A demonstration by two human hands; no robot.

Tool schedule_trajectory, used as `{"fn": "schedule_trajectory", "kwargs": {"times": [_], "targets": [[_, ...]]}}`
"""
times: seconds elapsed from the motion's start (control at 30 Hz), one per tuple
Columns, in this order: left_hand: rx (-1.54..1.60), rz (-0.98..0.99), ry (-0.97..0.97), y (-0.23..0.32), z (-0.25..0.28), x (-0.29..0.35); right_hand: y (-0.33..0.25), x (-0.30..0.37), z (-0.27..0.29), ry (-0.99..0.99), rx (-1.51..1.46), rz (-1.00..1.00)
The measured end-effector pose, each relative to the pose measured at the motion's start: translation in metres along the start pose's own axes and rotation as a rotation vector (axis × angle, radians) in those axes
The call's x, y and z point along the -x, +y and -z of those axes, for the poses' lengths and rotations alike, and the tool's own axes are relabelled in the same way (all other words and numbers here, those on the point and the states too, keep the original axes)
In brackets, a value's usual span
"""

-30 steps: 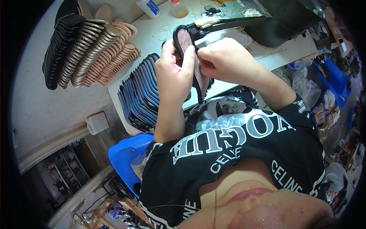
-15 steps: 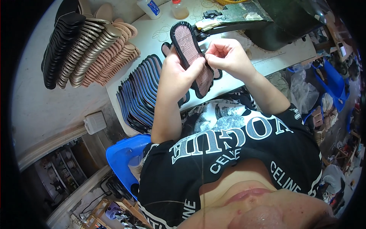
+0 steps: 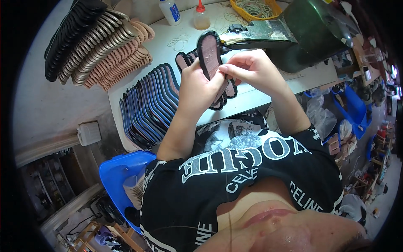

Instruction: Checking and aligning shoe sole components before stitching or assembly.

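Observation:
A shoe insole (image 3: pixel 208 52) with a pinkish underside and a black, puckered rim is tilted up in front of me. My left hand (image 3: pixel 196 88) is closed round its middle, thumb lying across the underside. At the insole's right edge, my right hand (image 3: pixel 252 70) is closed, thumb and fingertips pinching the black rim. Similar insoles (image 3: pixel 181 61) lie on the table behind and under my hands, partly hidden by them. To the left of my left hand stands a long row of blue-and-black insoles (image 3: pixel 147 105), packed side by side.
A green machine (image 3: pixel 312 33) with a projecting arm stands beyond my right hand. Behind are a white bottle (image 3: pixel 170 12), a red-tipped bottle (image 3: pixel 201 19) and a yellow basket (image 3: pixel 256 9) of bands. Black, gold and pink soles (image 3: pixel 103 46) are stacked far left; a blue bin (image 3: pixel 115 168) stands near left.
The insole now stands more upright, with its lower half more hidden by my left hand. My right hand has shifted slightly down along its edge. The whole view has also shifted.

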State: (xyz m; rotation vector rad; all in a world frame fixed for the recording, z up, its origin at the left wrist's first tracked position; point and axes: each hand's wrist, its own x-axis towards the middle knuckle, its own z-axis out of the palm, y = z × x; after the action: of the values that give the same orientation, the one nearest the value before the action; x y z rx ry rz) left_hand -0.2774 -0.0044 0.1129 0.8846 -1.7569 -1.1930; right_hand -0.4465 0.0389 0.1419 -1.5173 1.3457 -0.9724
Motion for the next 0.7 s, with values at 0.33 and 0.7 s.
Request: {"fn": "schedule_trajectory", "kwargs": {"times": [0.33,0.7], "targets": [[-0.184,-0.061,-0.136,0.018,0.003,0.005,-0.031,-0.012,0.016,-0.197,0.756,0.343],[0.126,0.048,-0.029,0.008,0.003,0.001,0.002,-0.027,0.017,-0.177,-0.218,-0.158]]}}
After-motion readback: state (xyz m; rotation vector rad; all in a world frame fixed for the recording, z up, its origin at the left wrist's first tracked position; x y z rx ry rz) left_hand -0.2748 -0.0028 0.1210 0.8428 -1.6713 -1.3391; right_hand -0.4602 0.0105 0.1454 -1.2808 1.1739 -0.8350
